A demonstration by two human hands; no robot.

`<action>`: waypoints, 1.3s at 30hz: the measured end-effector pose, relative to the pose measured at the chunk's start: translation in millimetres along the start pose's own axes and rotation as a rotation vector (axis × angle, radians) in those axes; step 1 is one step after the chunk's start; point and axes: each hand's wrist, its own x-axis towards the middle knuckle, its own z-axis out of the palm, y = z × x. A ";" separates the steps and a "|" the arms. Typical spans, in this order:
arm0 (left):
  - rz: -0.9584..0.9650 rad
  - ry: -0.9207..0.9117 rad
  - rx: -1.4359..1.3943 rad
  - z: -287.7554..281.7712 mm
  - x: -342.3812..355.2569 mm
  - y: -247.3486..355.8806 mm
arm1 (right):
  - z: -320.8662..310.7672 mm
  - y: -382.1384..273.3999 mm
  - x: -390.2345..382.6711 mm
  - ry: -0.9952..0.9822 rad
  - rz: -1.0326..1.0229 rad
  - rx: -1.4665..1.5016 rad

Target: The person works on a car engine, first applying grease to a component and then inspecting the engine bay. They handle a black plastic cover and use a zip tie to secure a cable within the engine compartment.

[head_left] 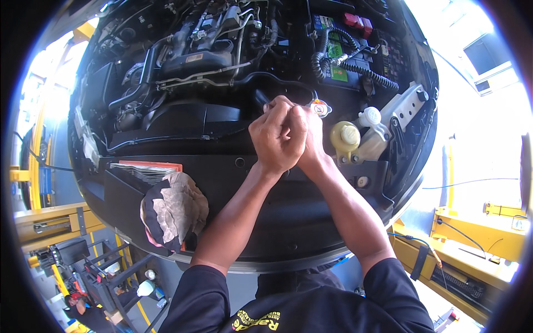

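My two hands meet over the front of an open engine bay. My left hand [276,136] is closed, its fingers curled in. Pressed against its far side, my right hand [312,132] also looks closed, with much of it hidden behind the left. Whatever the hands grip, if anything, is out of sight. Just beyond the right hand shows a silver radiator cap [319,109] with an orange and white label. A dark hose [260,98] rises near the left knuckles. Right of my wrists stands a cream fluid reservoir [345,139] with a round cap.
A crumpled grey rag [180,205] and a pleated air filter [150,167] with an orange edge lie on the black front panel. The engine [202,55] is at back left. A battery [338,61] with coiled black cable [369,75] sits at back right. Yellow lift arms [477,233] flank the car.
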 end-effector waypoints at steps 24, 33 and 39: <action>-0.017 -0.004 0.031 -4.4 -3.0 -0.3 | 0.3 -2.1 -1.3 -0.013 0.037 0.027; 0.014 0.014 -0.010 -1.0 -1.6 -1.2 | -0.2 -2.4 -2.0 0.015 -0.010 0.010; 0.011 0.012 -0.036 0.3 0.1 0.9 | 1.2 6.1 -1.0 0.019 -0.071 0.063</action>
